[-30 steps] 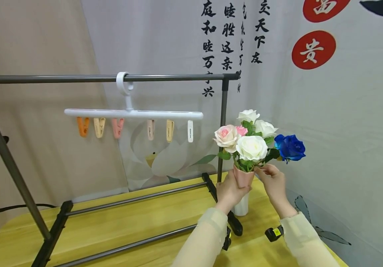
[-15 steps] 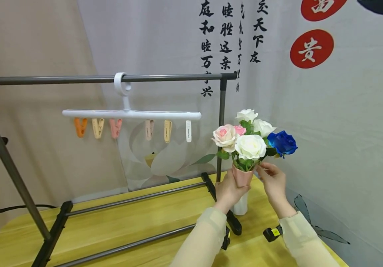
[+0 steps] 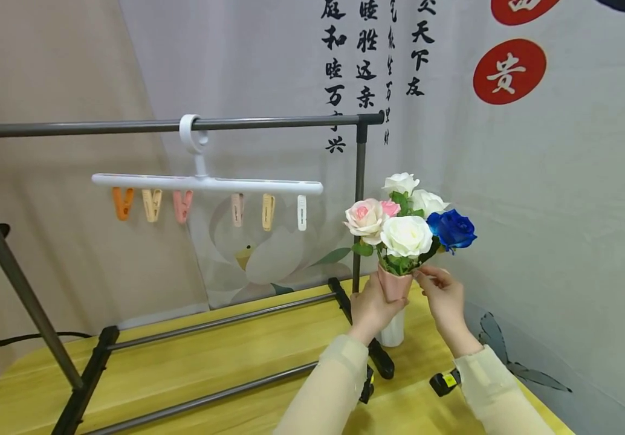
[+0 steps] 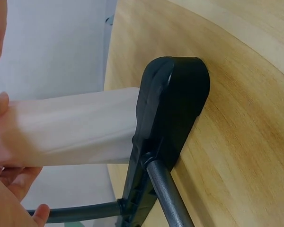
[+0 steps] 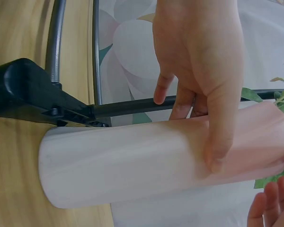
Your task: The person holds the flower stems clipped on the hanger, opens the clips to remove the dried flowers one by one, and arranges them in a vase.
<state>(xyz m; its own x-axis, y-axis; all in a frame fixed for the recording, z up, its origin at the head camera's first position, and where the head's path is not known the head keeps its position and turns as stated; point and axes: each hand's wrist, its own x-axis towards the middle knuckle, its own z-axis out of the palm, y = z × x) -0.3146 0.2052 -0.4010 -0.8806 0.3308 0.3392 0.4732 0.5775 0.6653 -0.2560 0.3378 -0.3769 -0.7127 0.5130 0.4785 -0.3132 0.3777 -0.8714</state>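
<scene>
A tall vase, pink at the top and fading to white below, stands upright on the table beside the rack's black foot. My left hand grips its upper part, thumb on the near side in the right wrist view. White roses, a pale pink rose and a smaller pink bloom rise from the vase. A blue rose leans out over its right side. At the rim, my right hand pinches the blue rose's stem; the fingertips partly hide it. The stem ends inside the vase are hidden.
A grey metal rack spans the table's left and middle. From its bar hangs a white hanger with several coloured clips. The rack's black foot stands close to the vase. A printed curtain hangs behind.
The blue rose has moved left and slightly down, closer to the white roses. My left hand keeps its grip on the vase; my right hand stays at the rim. The head view shifts slightly.
</scene>
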